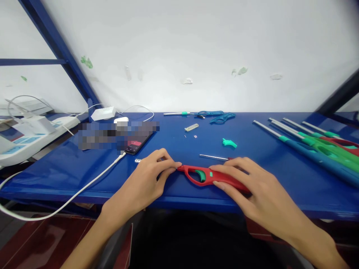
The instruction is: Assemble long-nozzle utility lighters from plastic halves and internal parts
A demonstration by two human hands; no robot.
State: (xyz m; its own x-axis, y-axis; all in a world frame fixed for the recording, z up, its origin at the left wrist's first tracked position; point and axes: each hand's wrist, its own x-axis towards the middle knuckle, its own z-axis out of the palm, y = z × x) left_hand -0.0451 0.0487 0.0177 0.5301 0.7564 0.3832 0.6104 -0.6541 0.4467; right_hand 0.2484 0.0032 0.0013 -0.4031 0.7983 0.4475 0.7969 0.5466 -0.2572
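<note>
A red lighter body (196, 175) with a green trigger lies on the blue table (269, 164) near its front edge. My right hand (246, 186) lies over the handle end, fingers wrapped on it. My left hand (148, 179) pinches the red body's left tip with fingers pressed together; a metal tube end pokes out by its knuckles. A thin metal rod (213, 157) lies just behind the red body. A loose green trigger piece (229, 142) sits farther back.
Several long lighters with metal tubes (314, 145) lie at the right. A phone (137, 144) on a white cable (84, 186) is at the left, power strips (33, 130) beyond it. Blue lighter parts (213, 116) lie by the white wall.
</note>
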